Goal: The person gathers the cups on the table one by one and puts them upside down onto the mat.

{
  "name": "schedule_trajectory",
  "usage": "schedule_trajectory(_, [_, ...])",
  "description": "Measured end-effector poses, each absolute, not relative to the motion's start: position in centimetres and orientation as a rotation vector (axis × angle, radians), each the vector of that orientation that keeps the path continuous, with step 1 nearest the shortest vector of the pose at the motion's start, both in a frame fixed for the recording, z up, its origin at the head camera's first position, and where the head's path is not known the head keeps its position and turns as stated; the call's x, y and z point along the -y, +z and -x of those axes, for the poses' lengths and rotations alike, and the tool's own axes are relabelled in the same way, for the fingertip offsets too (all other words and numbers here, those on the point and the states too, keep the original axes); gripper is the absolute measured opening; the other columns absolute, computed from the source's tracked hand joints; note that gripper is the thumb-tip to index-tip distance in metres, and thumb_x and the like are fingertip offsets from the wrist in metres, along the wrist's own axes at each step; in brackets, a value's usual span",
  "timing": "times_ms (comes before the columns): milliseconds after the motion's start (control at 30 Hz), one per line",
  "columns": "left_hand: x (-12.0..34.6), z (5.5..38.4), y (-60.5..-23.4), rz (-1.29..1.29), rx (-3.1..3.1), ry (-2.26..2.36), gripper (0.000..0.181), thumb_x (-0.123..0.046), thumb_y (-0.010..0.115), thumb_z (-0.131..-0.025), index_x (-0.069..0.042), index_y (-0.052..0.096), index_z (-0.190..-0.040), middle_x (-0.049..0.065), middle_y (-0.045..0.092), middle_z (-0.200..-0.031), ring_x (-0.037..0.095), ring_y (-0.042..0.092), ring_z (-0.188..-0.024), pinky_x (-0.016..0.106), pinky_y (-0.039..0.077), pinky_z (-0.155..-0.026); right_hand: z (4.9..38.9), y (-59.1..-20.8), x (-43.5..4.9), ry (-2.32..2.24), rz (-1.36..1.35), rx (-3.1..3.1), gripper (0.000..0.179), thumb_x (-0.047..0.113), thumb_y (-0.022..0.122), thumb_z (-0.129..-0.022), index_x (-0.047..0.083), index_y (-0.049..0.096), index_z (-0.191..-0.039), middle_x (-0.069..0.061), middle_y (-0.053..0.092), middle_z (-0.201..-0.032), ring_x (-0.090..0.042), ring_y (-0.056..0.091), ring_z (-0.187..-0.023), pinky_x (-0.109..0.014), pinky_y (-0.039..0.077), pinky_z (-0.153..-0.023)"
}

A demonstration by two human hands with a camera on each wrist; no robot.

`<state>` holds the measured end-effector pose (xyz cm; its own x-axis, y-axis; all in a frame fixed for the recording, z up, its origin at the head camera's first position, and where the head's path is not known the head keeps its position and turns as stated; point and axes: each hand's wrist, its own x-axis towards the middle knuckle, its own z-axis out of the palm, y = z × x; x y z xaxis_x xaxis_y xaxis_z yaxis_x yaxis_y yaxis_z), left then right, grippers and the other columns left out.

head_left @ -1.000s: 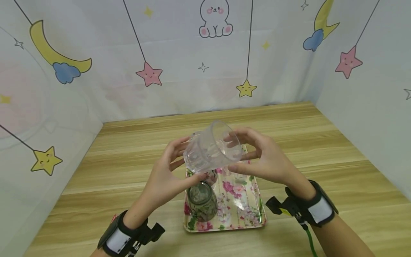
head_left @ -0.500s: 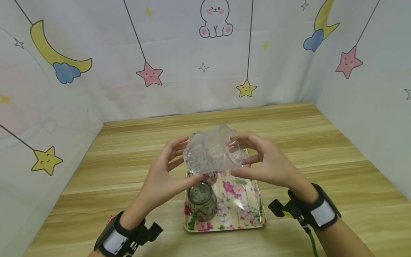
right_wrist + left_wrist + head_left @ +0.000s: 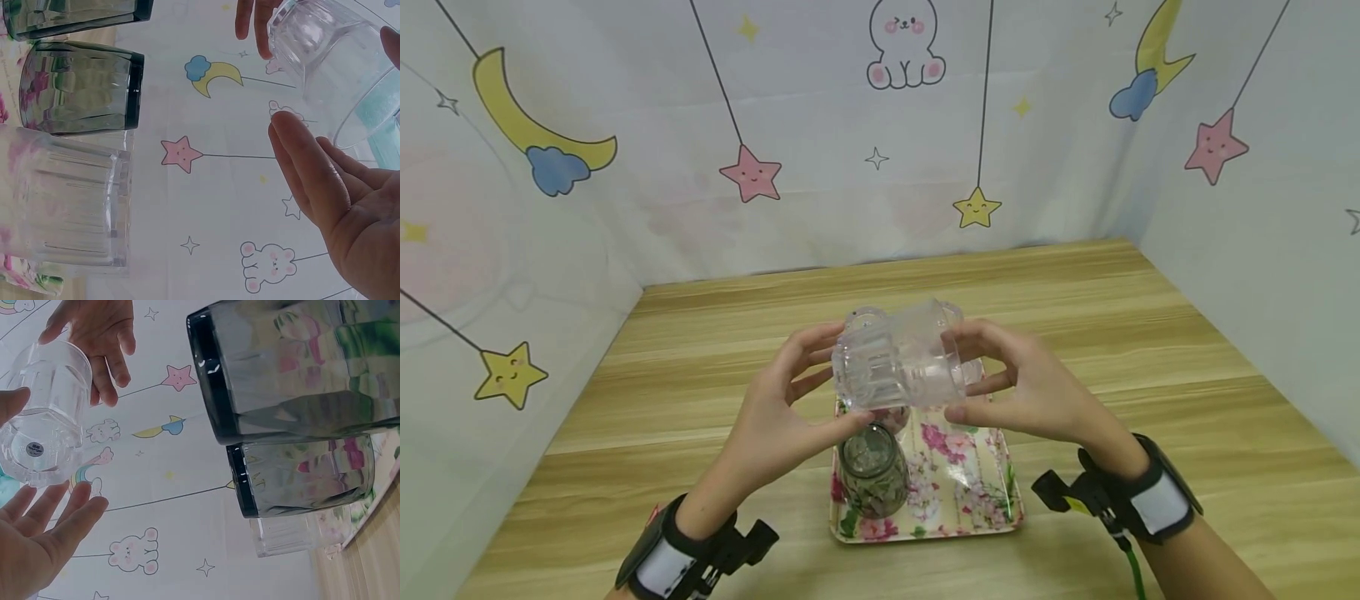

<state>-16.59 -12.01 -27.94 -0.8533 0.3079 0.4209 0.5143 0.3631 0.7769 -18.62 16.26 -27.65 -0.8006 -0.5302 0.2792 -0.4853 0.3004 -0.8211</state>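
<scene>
A clear cup with a fluted lower half (image 3: 898, 354) lies on its side in the air above the floral tray (image 3: 992, 523). Its base points left, its mouth right. My left hand (image 3: 786, 408) holds the base end, thumb underneath and fingers behind. At the mouth end, my right hand (image 3: 1030, 383) holds the rim between thumb and fingers. In the left wrist view a dark round mark shows on the cup's base (image 3: 37, 447). From the right wrist, the right fingers (image 3: 309, 165) extend along the rim side, and the left hand's fingertips (image 3: 256, 28) reach the base.
Upside down at the tray's front left stands a green-tinted glass (image 3: 874, 471). Behind it is a second green-tinted glass (image 3: 84, 87), mostly covered in the head view. Another clear cup (image 3: 75, 200) stands toward the tray's back. A printed cloth (image 3: 820, 225) closes off the table's far side.
The cup has turned from a tilt with its mouth showing to nearly level and side-on. My right hand has moved slightly down and right with the rim; the left hand has barely shifted.
</scene>
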Motion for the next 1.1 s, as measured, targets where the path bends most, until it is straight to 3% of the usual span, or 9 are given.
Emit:
schedule_trajectory(767, [12.2,16.3,-27.9,0.817,2.359,-1.498,0.075,-0.003,0.085,-0.068,-0.019,0.052,-0.134,0.000,0.056,-0.135,0.016,0.058,-0.120,0.031,0.053,-0.097,18.6,-28.6,-16.3,-1.516,0.980,-2.428,0.061,0.017,0.081,-0.075,0.010,0.052,-0.129,-0.012,0.059,-0.125,-0.030,0.061,-0.110,-0.026,0.060,-0.077])
schedule_trajectory(1100, [12.1,16.1,-27.6,0.841,2.347,-1.528,0.074,-0.002,0.085,-0.068,-0.014,0.052,-0.134,0.002,0.055,-0.136,0.012,0.057,-0.120,0.027,0.053,-0.096,18.7,-28.9,-16.1,-1.494,0.979,-2.395,0.069,0.017,0.081,-0.075,0.007,0.048,-0.135,-0.016,0.057,-0.127,-0.032,0.060,-0.110,-0.026,0.060,-0.077])
